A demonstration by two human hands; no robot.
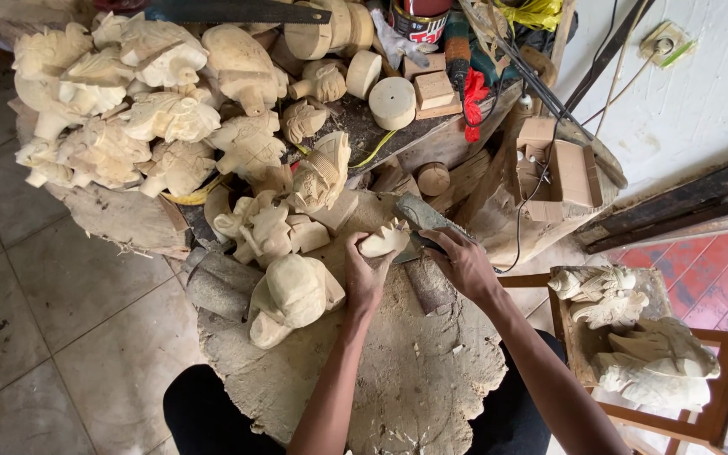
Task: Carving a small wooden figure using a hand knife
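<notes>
We're seated at a broad, rough, pale stone-like work slab [398, 371], dusted with chips. It's the biggest thing in view, spread between our knees.

Behind it, a heap of pale carved wooden figures [145, 109] covers the upper left. Many look roughed out, several detailed. Plain wooden discs and cylinders [391, 101] sit at the top as uncut blanks.

To the right, a wooden chair-like frame [718, 396] holds more pale winged carvings [650, 354], at least 3, resting on its seat. An open brown cardboard box [562, 168] sits above it; we can't tell what's inside. A red-labelled tin can [419, 21] stands at the top edge, contents not visible.

A rounded, half-shaped pale wooden block [292, 295] lies on the slab just left of our hands.

Work piece: a small pale wooden carving with notched edge [383, 242], held above the slab's far end. Our left hand [366, 274] is wrapped closed around its lower end. Our right hand [465, 261] is clenched on a flat grey metal blade [423, 217], whose edge meets the carving.

Judged progress: the piece has notches along 1 side, so shaping is under way; the remaining surface looks plain, so fine detailing seems left.
</notes>
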